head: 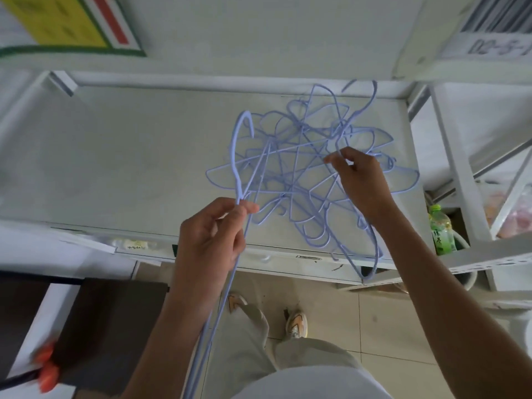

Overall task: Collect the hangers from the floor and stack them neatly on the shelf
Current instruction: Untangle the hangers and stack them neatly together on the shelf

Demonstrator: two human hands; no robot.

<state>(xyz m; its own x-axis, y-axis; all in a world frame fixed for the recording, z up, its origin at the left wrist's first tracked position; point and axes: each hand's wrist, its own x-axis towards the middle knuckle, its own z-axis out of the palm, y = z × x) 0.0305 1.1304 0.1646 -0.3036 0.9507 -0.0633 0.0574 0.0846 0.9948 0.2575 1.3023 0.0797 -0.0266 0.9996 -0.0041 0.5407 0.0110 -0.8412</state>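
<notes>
Mid-frame, the left hand (214,234) pinches the neck of a lilac hanger (236,156) between thumb and curled fingers, its hook rising above, while the right hand (359,180) seems to pinch a wire of the tangled hanger pile (302,168) lying on the white shelf (129,156).

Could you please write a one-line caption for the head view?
Left hand grips one blue hanger while right hand pinches a wire of the tangled pile on the shelf.

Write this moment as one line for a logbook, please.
left hand: holds hanger | right hand: pinches wire in hanger pile | pile: tangled on shelf | stacking: not yet neat
</notes>
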